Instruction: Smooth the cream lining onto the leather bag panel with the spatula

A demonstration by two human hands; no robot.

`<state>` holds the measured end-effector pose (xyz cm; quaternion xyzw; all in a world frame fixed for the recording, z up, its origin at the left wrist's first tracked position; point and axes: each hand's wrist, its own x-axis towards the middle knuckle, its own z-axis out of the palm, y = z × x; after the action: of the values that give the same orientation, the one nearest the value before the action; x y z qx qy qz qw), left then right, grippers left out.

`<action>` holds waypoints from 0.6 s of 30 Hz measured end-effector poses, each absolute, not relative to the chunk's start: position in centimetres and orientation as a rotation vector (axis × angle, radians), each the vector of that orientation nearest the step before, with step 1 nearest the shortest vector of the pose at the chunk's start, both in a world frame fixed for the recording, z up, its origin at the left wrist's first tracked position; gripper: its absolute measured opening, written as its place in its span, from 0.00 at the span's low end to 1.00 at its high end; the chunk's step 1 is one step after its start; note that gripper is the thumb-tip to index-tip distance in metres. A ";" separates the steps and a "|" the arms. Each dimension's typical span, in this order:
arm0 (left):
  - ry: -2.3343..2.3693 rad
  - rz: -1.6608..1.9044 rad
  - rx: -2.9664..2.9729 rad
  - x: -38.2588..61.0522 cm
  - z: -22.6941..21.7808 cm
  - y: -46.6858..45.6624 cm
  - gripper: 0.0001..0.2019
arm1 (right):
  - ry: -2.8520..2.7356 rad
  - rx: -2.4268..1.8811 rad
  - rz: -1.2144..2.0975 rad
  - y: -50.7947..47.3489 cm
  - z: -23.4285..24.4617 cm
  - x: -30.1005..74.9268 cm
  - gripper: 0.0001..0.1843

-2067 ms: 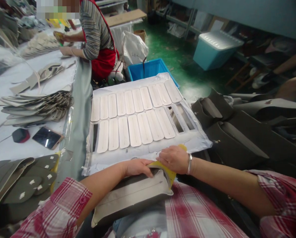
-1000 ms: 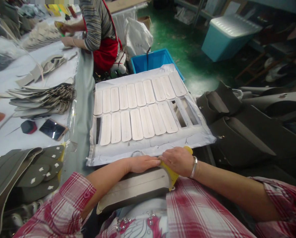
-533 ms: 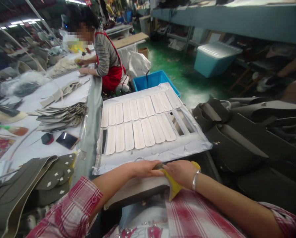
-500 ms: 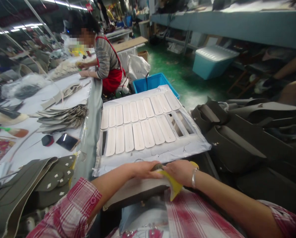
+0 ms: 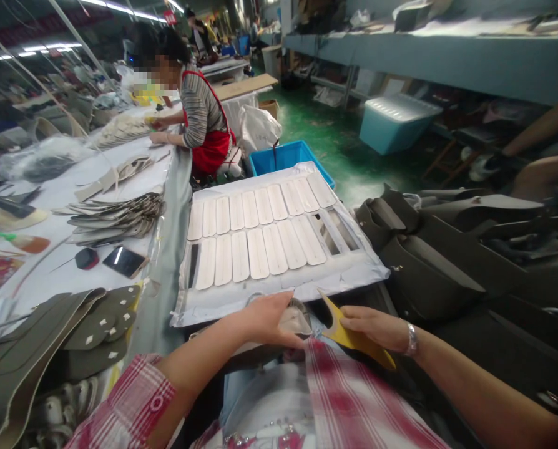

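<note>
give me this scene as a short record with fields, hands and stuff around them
left hand: holds grey piece on lap
right hand: holds yellow scraper, lifted off the piece
ahead: white sheet with two rows of strips
right: dark grey parts
left: table with phone
beyond: person in red apron, blue bin

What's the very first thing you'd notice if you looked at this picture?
Probably the big white sheet in the middle, covered with two rows of pale strips. Just below it, the left hand lifts a grey piece, while the right hand holds a yellow scraper.
</note>
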<state>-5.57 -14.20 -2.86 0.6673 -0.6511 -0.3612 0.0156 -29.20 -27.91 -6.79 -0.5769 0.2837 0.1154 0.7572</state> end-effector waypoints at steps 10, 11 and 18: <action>-2.211 -0.309 2.384 -10.3 -5.2 -12.0 0.45 | 0.528 -1.308 0.520 -26.1 -6.8 -28.2 0.22; -2.214 -0.252 2.359 -10.2 -5.6 -11.7 0.44 | 0.537 -1.346 0.503 -26.0 -6.7 -27.9 0.21; -2.161 -0.003 2.247 -10.0 -7.0 -11.3 0.38 | 0.524 -1.370 0.468 -26.1 -6.8 -27.2 0.21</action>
<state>-10.02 -11.29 -6.97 0.7207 -0.6932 -0.0008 0.0119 -27.22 -26.05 -6.75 -0.6193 0.2367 0.2114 0.7182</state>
